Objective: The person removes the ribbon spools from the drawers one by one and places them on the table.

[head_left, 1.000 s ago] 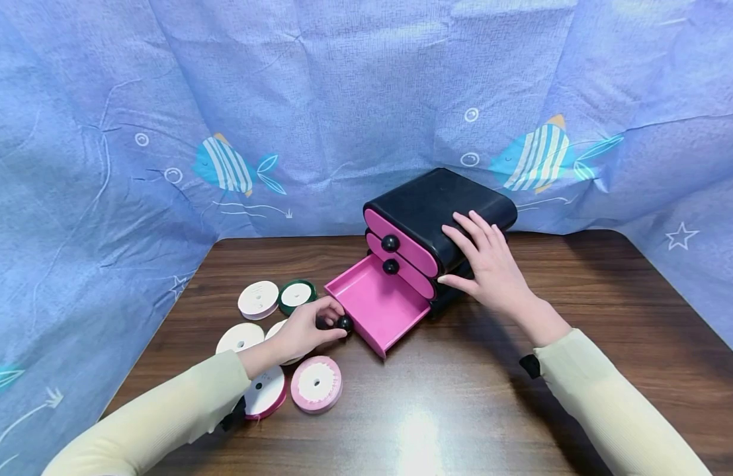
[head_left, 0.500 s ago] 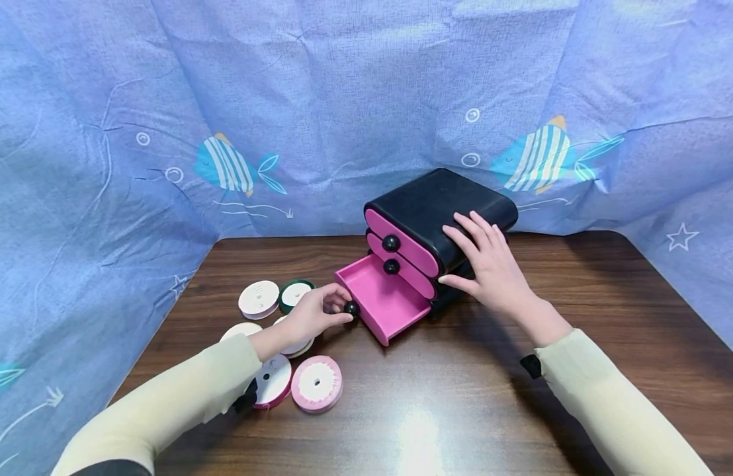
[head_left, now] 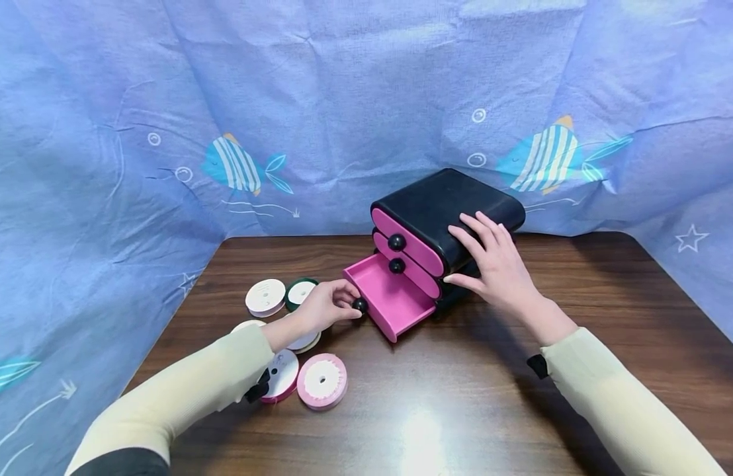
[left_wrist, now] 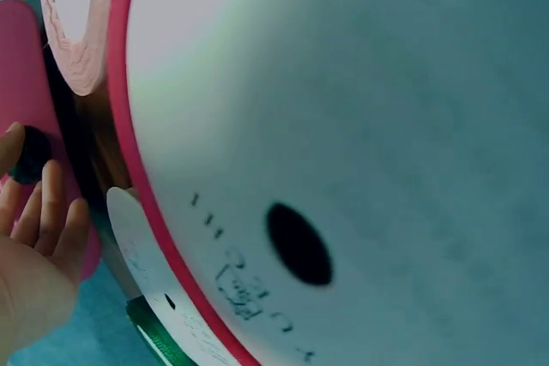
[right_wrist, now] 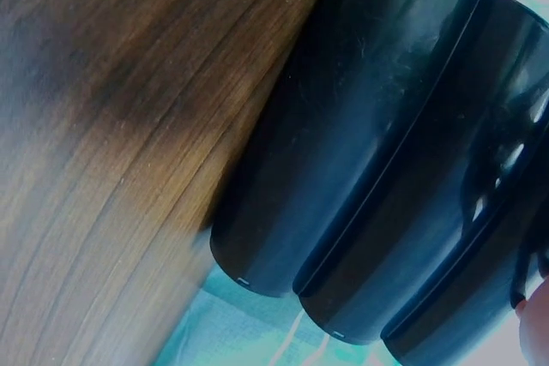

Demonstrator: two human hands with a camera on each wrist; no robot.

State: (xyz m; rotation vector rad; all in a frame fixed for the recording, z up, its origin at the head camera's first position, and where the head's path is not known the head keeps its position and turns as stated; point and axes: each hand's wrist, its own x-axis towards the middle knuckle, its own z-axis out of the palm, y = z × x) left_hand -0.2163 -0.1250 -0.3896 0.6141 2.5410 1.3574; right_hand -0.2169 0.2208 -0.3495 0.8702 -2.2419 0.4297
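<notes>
A black cabinet (head_left: pixel 446 201) with three pink-fronted drawers stands at an angle at the back of the table. Its lowest drawer (head_left: pixel 396 301) is partly pulled out, with nothing inside. My left hand (head_left: pixel 325 309) pinches the round black knob (head_left: pixel 360 305) of that drawer between thumb and fingers; the left wrist view also has this knob (left_wrist: pixel 31 156) at its left edge. My right hand (head_left: pixel 497 268) rests on the cabinet's near right edge, fingers extended over the top and thumb spread toward the front. From the right wrist, the cabinet's stacked black side (right_wrist: pixel 343 143) fills much of the view.
Several ribbon spools lie left of the drawer: a pink one (head_left: pixel 322 381), a magenta-edged one (head_left: pixel 283 377), a green one (head_left: pixel 299 289) and a white one (head_left: pixel 265 297), others partly under my left forearm. A blue fish-print cloth (head_left: pixel 354 99) hangs behind the table.
The lowest drawer has slid part of the way into the cabinet, my left hand moving right and away from me with its knob. My right hand stays in place on the cabinet.
</notes>
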